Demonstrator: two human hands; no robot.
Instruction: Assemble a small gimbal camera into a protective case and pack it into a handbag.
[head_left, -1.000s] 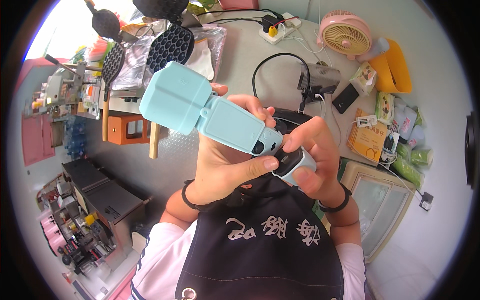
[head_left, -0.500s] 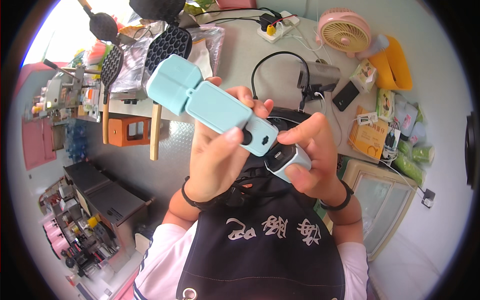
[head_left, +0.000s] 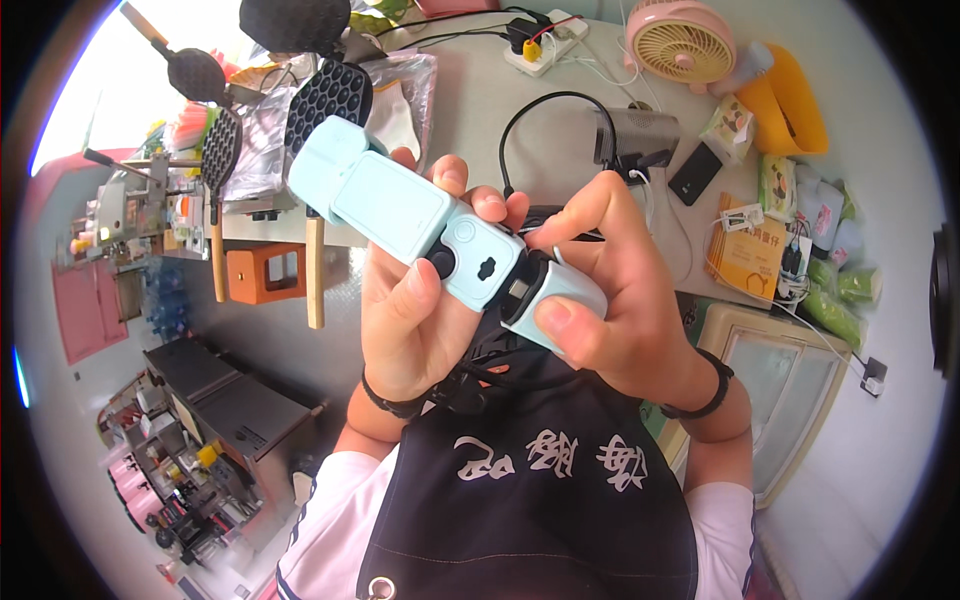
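Note:
A long handheld camera in a light-blue case [head_left: 395, 205] lies tilted across my left hand [head_left: 410, 330]. The fingers wrap behind it, and the thumb presses its near edge by a round black knob. Its lower end, with a small black cross-shaped cutout, points at my right hand [head_left: 640, 300]. That hand pinches a light-blue end piece [head_left: 575, 287] between thumb and fingers. Inside the piece is a black recess with a small metal plug. The end piece sits right beside the camera's lower end; a narrow dark gap shows between them.
Waffle irons [head_left: 327, 105] with wooden handles stand at the back left of the table [head_left: 465, 110]. Further right are a power strip [head_left: 545, 42], a pink fan [head_left: 682, 42], a black phone [head_left: 695, 173] and a grey box-shaped device [head_left: 640, 130] with cables. An orange stool [head_left: 265, 273] stands below left.
My left hand and the camera have shifted a little left. The right hand has turned the end piece, so its plug now faces the camera's end more. Its index finger has risen.

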